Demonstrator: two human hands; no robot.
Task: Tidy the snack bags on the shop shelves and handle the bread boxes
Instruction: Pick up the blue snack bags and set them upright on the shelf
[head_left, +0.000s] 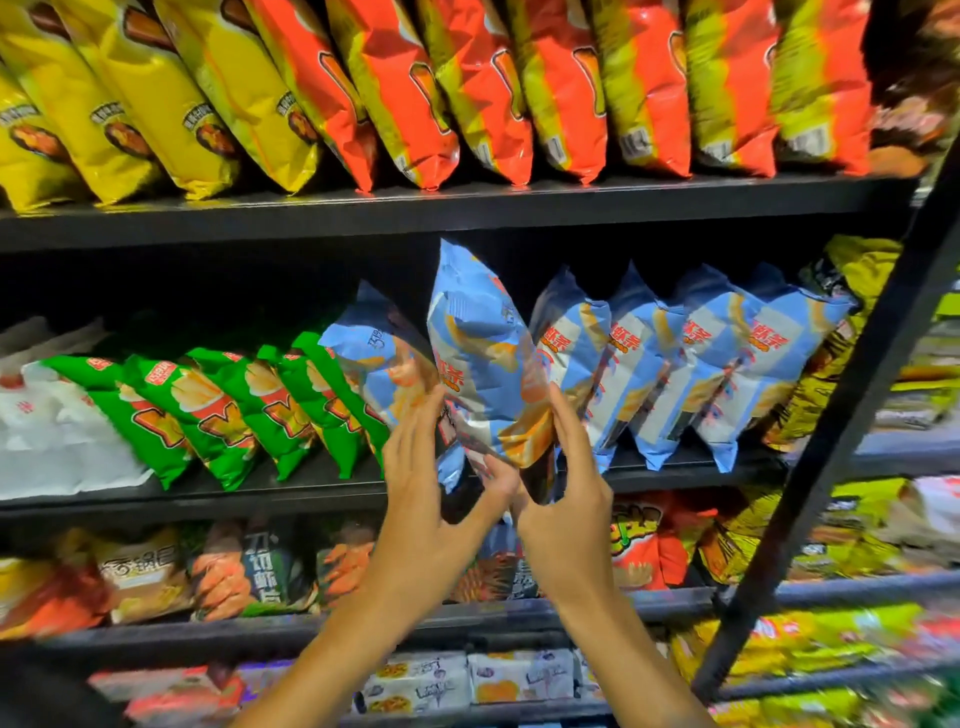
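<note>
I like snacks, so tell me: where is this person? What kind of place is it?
Most likely a shop's snack aisle. Black shelves hold rows of matching orange bags, green bags and blue bags, while the left hand and right hand straighten one blue bag.

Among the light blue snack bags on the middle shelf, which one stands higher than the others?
The blue bag between the left hand and right hand; its top rises above its neighbours.

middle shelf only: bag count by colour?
Green bags: 5
Blue bags: 6, one of them the raised blue bag between the left hand and right hand
White bags: at least 1, blurred
Yellow-black bags: at least 1, partly hidden
Total: at least 13
</note>
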